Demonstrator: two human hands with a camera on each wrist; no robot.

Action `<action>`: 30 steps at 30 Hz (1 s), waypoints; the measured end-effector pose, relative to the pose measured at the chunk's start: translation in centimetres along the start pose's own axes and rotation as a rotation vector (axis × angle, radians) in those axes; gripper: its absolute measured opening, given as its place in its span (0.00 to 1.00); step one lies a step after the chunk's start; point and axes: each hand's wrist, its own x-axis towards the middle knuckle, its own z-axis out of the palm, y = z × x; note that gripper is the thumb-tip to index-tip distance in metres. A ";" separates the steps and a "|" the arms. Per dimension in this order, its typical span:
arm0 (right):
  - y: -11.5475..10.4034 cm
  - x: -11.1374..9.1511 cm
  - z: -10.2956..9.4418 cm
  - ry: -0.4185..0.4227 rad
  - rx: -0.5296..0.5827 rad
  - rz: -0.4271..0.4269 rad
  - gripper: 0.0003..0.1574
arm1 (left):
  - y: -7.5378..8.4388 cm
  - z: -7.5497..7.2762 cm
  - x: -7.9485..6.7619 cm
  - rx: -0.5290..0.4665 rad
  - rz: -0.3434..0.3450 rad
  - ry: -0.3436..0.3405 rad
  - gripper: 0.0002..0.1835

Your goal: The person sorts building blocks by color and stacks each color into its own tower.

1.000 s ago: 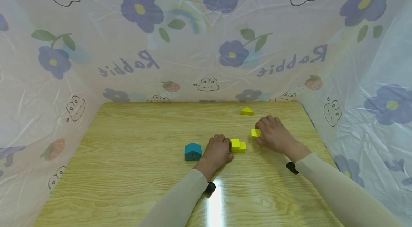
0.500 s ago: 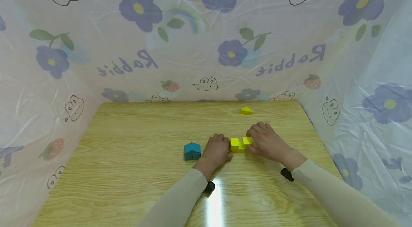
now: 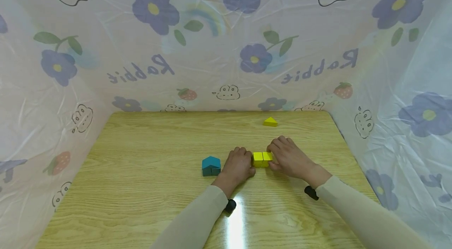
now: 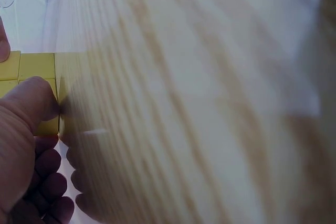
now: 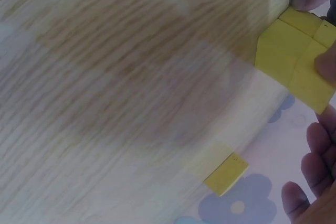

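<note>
Yellow cubes stand stacked right of the table's middle, a left upper cube [image 3: 257, 156] beside a right upper cube [image 3: 267, 156], with yellow block faces below them. My left hand [image 3: 238, 166] grips the stack's left side; in the left wrist view its thumb lies across the near faces of the yellow blocks [image 4: 37, 65]. From the right, my right hand [image 3: 292, 159] pinches the right upper cube. The right wrist view has the yellow stack [image 5: 286, 48] between the thumb and fingers. Parts of the lower blocks are hidden by the hands.
A teal block house [image 3: 211, 167] with a peaked top stands just left of my left hand. Near the table's back edge lies a yellow triangular block [image 3: 270, 122]. The wooden table [image 3: 148, 186] is bounded by a flower-printed curtain [image 3: 197, 68] at the back and sides.
My right hand has moved left and slightly toward me with a yellow cube, which now sits against the left upper cube on the stack. The left hand has stayed in place.
</note>
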 end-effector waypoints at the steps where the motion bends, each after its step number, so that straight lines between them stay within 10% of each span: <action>1: 0.0 0.0 0.0 0.000 0.001 0.001 0.23 | 0.0 0.0 0.0 -0.002 0.000 0.001 0.18; 19: 0.2 0.5 -0.4 -0.016 0.065 0.052 0.26 | -0.1 0.0 0.1 -0.006 -0.012 -0.011 0.19; 30: 5.2 3.4 -1.6 0.073 0.015 0.187 0.23 | 0.0 0.0 0.1 -0.015 -0.006 -0.021 0.17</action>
